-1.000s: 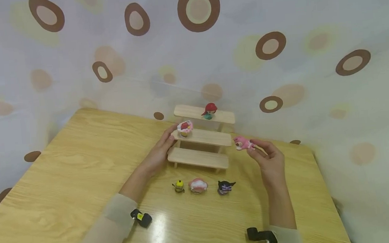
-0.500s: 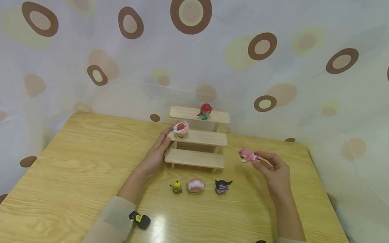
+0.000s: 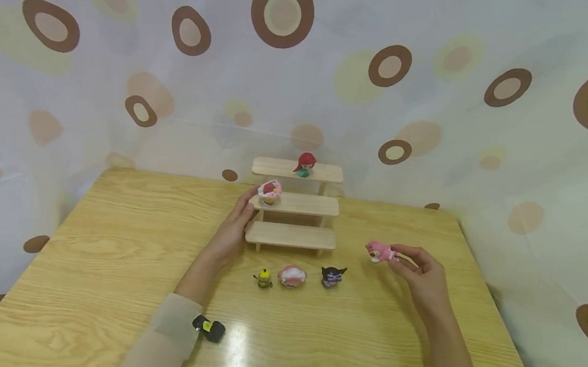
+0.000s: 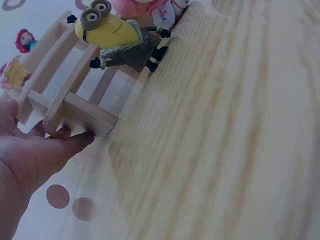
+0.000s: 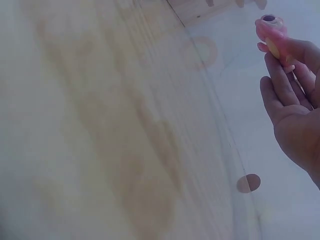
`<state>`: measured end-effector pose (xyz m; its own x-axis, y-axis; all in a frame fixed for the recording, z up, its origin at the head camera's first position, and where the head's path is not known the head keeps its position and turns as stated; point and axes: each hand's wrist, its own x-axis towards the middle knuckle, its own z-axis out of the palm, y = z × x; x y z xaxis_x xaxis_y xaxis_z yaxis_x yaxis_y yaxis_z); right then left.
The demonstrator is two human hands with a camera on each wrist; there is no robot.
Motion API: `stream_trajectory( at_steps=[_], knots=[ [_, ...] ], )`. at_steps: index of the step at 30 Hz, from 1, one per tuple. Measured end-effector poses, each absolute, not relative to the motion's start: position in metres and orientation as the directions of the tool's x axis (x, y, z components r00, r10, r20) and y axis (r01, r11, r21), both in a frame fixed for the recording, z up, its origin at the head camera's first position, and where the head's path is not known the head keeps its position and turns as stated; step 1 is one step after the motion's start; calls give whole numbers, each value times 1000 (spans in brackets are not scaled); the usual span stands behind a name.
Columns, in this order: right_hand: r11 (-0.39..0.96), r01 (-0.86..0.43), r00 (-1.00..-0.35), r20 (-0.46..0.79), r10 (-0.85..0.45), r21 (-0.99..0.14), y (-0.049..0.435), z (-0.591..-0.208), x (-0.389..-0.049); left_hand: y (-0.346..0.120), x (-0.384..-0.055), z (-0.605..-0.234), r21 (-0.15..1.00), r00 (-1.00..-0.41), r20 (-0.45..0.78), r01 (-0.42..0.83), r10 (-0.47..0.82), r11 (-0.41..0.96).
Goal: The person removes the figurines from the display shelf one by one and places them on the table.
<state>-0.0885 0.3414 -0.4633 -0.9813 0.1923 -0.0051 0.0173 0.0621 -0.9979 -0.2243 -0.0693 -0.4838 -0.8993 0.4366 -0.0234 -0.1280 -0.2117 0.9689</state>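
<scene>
My right hand (image 3: 426, 279) pinches a pink bear figurine (image 3: 380, 252) by its lower end, above the table to the right of a three-tier wooden display shelf (image 3: 298, 236). The bear lies sideways, its head pointing left. My left hand (image 3: 231, 231) grips the left end of the shelf; in the left wrist view its fingers (image 4: 75, 142) lie against the side of the stand. A red-haired figurine (image 3: 305, 165) sits on the top tier. On the left end of the middle tier is a pink and white figurine (image 3: 270, 192) with a red patch on top. The bottom tier is bare.
In front of the shelf, a yellow minion figurine (image 3: 264, 278), a pink and white figurine (image 3: 292, 276) and a black and purple figurine (image 3: 332, 276) form a row on the wooden table (image 3: 306, 344). A dotted wall covering (image 3: 329, 106) rises behind.
My right hand has drawn the bear down and to the right, away from the shelf and nearer to me. The left hand stays at the shelf's end. The head view has shifted slightly.
</scene>
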Motion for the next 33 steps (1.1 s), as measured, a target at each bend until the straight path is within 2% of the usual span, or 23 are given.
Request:
stream_trajectory(
  at_steps=[17,33],
  knots=[
    [-35,9,-1000,-8,-29,-999,343,-472,-50,-69,-223,-480,970,-898,-31,-133,439,-202],
    [75,58,-998,-60,-18,-995,336,-480,-52,-69,-222,-480,969,-898,-15,-121,439,-215]
  ],
)
